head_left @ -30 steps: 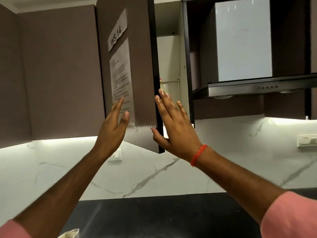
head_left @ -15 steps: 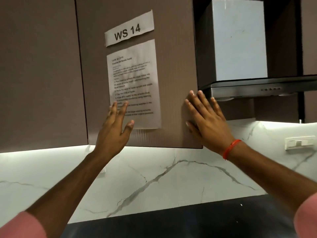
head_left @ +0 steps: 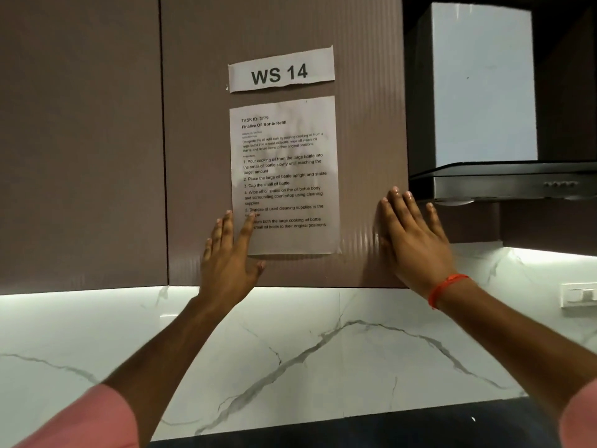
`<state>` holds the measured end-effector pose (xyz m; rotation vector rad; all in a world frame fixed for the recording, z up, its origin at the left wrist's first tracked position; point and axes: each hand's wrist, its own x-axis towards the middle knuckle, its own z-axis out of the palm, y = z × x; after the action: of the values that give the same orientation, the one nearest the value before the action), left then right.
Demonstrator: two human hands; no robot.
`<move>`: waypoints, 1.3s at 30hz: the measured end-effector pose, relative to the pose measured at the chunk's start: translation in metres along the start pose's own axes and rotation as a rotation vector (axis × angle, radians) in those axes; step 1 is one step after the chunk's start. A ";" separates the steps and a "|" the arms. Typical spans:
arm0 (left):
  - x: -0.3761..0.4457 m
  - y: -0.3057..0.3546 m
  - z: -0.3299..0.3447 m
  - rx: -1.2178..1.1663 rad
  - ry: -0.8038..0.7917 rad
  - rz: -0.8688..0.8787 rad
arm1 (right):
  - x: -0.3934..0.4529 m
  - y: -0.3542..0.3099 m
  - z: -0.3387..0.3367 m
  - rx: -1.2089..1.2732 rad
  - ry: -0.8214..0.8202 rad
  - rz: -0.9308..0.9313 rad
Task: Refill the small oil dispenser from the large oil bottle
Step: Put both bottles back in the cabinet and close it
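Neither the large oil bottle nor the small dispenser is in view. My left hand lies flat, fingers apart, on the lower part of a brown wall cabinet door, overlapping the bottom left corner of a taped instruction sheet. My right hand lies flat on the door's lower right edge, fingers spread, a red band on its wrist. The door sits flush with the cabinet front. Both hands hold nothing.
A "WS 14" label is taped above the sheet. A black range hood juts out at the right. A second cabinet door is at the left. Marble backsplash, a wall switch and dark countertop lie below.
The cabinet door swung from half open to fully closed under both palms. My hands stay flat on it, and the view has shifted closer to the door.
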<state>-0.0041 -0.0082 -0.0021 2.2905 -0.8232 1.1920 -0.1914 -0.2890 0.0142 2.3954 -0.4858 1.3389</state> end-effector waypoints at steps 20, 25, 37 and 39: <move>0.012 0.008 0.028 0.142 0.015 -0.066 | 0.027 -0.003 0.057 0.074 -0.091 0.022; 0.015 0.007 0.034 0.181 0.019 -0.066 | 0.030 -0.004 0.073 0.070 -0.097 0.029; 0.021 0.005 0.049 0.192 0.033 -0.078 | 0.034 -0.009 0.099 0.084 -0.129 0.025; 0.022 0.005 0.051 0.191 0.032 -0.079 | 0.035 -0.011 0.101 0.090 -0.124 0.029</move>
<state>0.0321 -0.0492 -0.0107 2.4233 -0.6248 1.3180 -0.0947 -0.3303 -0.0071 2.5664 -0.5052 1.2539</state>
